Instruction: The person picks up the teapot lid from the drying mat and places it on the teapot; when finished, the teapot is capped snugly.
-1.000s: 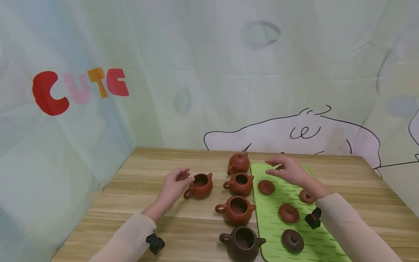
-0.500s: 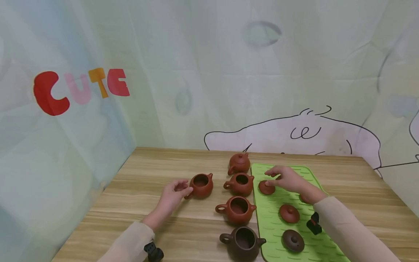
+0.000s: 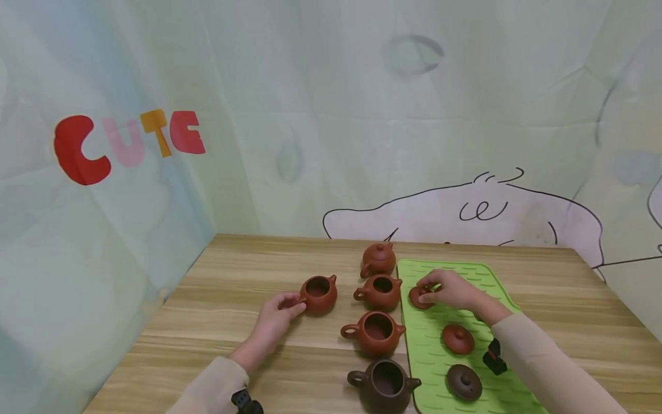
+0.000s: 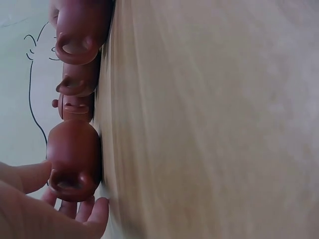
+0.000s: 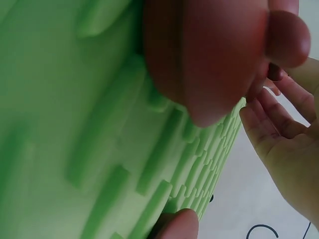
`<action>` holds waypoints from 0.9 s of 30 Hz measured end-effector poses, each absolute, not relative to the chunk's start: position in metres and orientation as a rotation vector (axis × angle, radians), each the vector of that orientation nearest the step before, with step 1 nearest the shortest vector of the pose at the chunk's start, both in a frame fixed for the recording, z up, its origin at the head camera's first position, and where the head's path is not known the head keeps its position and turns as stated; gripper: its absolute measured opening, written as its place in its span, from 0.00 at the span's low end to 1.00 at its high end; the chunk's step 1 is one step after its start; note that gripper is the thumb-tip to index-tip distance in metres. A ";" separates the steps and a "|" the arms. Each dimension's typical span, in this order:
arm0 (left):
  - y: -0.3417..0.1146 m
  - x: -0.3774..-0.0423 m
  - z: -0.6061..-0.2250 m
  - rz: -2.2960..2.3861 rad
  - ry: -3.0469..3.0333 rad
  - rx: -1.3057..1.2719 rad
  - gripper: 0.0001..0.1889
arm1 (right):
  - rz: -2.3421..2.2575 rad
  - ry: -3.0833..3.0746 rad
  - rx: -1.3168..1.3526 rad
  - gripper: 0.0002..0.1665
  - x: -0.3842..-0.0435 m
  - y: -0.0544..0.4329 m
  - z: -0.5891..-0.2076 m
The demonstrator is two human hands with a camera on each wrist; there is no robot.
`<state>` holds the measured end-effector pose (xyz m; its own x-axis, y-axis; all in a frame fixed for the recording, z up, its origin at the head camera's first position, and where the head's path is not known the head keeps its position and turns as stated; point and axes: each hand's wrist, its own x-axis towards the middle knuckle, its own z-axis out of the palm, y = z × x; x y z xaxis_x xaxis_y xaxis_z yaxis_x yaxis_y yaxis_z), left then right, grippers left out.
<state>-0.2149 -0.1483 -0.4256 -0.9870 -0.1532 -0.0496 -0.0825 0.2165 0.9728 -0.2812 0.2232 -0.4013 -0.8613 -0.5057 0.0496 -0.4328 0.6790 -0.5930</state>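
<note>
On the wood-grain table point(image 3: 217, 322), left of a column of four other pots: an open-topped red-brown teapot point(image 3: 319, 305), upright, spout to the far right. At its handle: left hand point(image 3: 274, 322), gripping, thumb on one side and fingers on the other. Confirmed in left wrist view, thumb and fingertips around the handle loop, pot base at the tabletop. Over the green ridged mat point(image 3: 429, 356), at its left edge: right hand point(image 3: 454, 289), pinching a small red-brown lid point(image 3: 416, 300) by the top, lid at mat level. Contact partly hidden in right wrist view behind a blurred foreground lid point(image 5: 219, 59). Also on the mat, nearer the person: a second red-brown lid point(image 3: 458, 342), then a dark brown lid point(image 3: 464, 386). In the column between single pot and mat, far to near: a lidded teapot point(image 3: 379, 261), two more open-topped red-brown teapots point(image 3: 380, 303) point(image 3: 379, 346), a dark brown teapot point(image 3: 385, 399). Behind: pale wall cloth point(image 3: 289, 115) with "CUTE" lettering point(image 3: 83, 150).
</note>
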 end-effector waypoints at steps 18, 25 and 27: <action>-0.147 -0.214 -0.429 -2.044 -2.301 0.237 0.13 | -0.967 2.785 -0.781 0.09 -0.280 0.223 -0.404; -0.147 -0.214 -0.429 -2.046 -2.296 0.237 0.12 | -0.949 2.801 -0.766 0.07 -0.281 0.223 -0.405; -0.147 -0.214 -0.429 -2.047 -2.296 0.239 0.12 | -0.945 2.801 -0.773 0.07 -0.282 0.223 -0.404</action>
